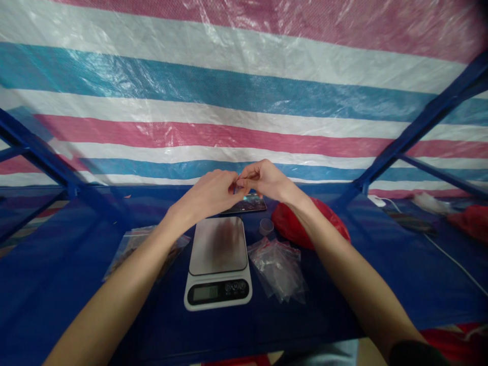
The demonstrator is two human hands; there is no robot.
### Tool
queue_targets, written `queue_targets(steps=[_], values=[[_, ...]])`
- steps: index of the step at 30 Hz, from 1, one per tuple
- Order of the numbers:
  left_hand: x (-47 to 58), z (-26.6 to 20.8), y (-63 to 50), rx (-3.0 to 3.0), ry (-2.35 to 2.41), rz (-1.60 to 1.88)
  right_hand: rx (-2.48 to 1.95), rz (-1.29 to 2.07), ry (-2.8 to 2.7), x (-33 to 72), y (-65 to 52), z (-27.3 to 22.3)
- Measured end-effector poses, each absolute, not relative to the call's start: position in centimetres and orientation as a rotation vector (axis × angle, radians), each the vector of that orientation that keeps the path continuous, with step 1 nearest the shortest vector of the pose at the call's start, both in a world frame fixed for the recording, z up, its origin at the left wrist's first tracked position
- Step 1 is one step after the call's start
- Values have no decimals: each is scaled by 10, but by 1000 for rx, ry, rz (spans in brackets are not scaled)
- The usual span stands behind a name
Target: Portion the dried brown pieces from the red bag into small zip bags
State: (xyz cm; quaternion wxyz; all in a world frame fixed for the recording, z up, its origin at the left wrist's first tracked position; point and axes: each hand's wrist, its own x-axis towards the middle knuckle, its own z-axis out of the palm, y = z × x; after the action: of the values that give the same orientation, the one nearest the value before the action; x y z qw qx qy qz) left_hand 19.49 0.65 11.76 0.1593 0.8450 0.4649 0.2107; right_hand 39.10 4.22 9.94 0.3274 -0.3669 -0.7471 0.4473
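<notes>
My left hand (213,192) and my right hand (263,179) meet above the far side of a white kitchen scale (218,260). Their fingertips pinch together around something very small that I cannot make out. The scale has a bare steel platform and a small display facing me. Behind the hands lies a dark phone (249,204). A pile of small clear zip bags (278,267) lies just right of the scale, under my right forearm.
A red plastic bag (295,223) and a small clear cup (266,226) sit right of the scale. Another clear bag with brownish contents (131,246) lies left. The blue table (381,274) has blue frame bars, a striped tarp behind, and a white cable at right.
</notes>
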Motion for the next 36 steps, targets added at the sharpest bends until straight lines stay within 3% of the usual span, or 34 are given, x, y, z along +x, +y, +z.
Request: queue_targets(steps=[6, 13, 17, 19, 21, 24, 28, 31, 33, 36], values=[[184, 113, 21, 2165, 973, 523, -925, 1193, -2016, 391, 41, 101], [182, 114, 22, 1995, 935, 602, -910, 1279, -1998, 391, 37, 108], [193, 112, 19, 2139, 1247, 929, -1151, 723, -2115, 383, 28, 114], [199, 114, 15, 2327, 1445, 984, -1375, 326, -2081, 378, 23, 116], [203, 117, 9, 2430, 1563, 977, -1453, 145, -2033, 376, 19, 117], [202, 124, 2, 2302, 1503, 1057, -1170, 450, -1951, 380, 23, 117], [195, 130, -1, 1794, 1143, 1232, -868, 1381, -1418, 384, 30, 114], [195, 132, -6, 1566, 1033, 1319, -765, 1892, -1142, 375, 21, 113], [200, 134, -13, 1591, 1008, 1346, -686, 2021, -1028, 369, 9, 113], [208, 136, -32, 1708, 928, 1253, -640, 1955, -894, 373, -7, 116]])
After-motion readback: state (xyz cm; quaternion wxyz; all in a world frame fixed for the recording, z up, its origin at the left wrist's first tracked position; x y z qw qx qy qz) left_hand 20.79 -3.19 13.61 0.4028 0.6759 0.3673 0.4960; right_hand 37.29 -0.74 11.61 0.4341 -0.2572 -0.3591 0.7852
